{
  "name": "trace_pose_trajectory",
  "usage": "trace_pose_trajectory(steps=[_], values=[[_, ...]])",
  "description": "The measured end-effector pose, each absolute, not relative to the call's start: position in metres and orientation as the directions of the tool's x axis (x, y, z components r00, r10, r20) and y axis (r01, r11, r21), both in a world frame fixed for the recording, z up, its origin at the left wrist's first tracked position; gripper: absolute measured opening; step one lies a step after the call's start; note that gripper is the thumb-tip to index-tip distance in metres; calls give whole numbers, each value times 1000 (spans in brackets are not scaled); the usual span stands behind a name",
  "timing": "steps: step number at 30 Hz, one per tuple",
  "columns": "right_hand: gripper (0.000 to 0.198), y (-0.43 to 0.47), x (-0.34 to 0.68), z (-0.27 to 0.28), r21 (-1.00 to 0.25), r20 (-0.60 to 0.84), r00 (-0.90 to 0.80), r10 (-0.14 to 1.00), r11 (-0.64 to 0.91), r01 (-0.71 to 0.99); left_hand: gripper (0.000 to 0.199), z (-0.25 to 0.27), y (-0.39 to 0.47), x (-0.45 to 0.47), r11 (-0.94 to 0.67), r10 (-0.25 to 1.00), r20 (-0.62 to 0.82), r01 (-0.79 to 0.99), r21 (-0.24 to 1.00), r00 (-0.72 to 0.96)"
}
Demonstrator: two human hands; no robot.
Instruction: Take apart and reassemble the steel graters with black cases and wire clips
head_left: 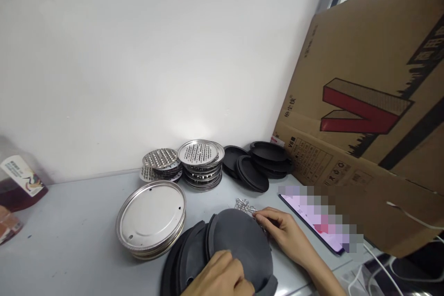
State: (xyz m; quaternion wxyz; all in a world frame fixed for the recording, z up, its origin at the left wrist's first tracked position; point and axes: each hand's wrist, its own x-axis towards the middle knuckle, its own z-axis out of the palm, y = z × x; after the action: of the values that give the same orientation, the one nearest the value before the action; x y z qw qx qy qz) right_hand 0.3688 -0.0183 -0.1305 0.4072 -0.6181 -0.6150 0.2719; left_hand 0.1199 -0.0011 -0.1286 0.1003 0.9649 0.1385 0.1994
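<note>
My right hand point(285, 233) has thumb and forefinger pinched on a small bent-wire metal piece point(252, 209) at the edge of a little heap of shiny wire pieces point(242, 204). At the bottom edge, my left hand point(222, 278) lies curled over a black round cover point(241, 243) with a raised rim. What its fingers hold, if anything, is hidden. Under and left of that cover, more black covers point(191, 252) overlap. Beside them stands a stack of round silver metal plates point(151, 215).
Two piles of round grater plates point(199, 153) point(160, 159) sit against the white wall. Black covers point(270, 152) are heaped right of them. A phone point(312, 222) with a lit screen lies before a big cardboard box point(350, 115). A labelled container point(22, 180) is at far left.
</note>
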Motion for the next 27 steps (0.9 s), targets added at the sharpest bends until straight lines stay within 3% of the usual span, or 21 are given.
trace_pose_trajectory(steps=[2,4,7,9,13,15,18,20,23,27], values=[[36,-18,371,-134,-844,164,124,979,74,531,14,-107,0,120,-943,305,487,187,276,818],[37,-18,374,-136,-857,177,158,971,73,510,22,-76,5,116,-870,429,528,180,458,733],[38,-17,374,-128,-886,214,234,948,88,455,30,-26,21,103,-525,737,335,184,831,587],[39,-14,365,-112,-908,255,263,931,137,397,35,-2,34,93,-282,861,227,56,958,456],[47,4,328,-65,-912,386,83,919,367,183,47,17,51,76,7,898,93,-227,974,429],[57,17,308,-43,-900,425,-21,905,425,101,50,15,52,64,130,896,-5,-250,959,444],[49,31,285,-22,-916,388,-138,911,397,49,47,8,52,38,295,852,-162,-200,934,498],[42,34,275,-13,-945,313,-236,920,326,18,51,5,54,20,306,803,-194,-111,945,564],[37,32,263,-3,-964,243,-391,888,265,2,60,10,59,7,141,761,-148,61,988,632],[35,31,248,-2,-964,209,-483,850,262,44,37,23,61,16,-172,793,-80,348,922,604]])
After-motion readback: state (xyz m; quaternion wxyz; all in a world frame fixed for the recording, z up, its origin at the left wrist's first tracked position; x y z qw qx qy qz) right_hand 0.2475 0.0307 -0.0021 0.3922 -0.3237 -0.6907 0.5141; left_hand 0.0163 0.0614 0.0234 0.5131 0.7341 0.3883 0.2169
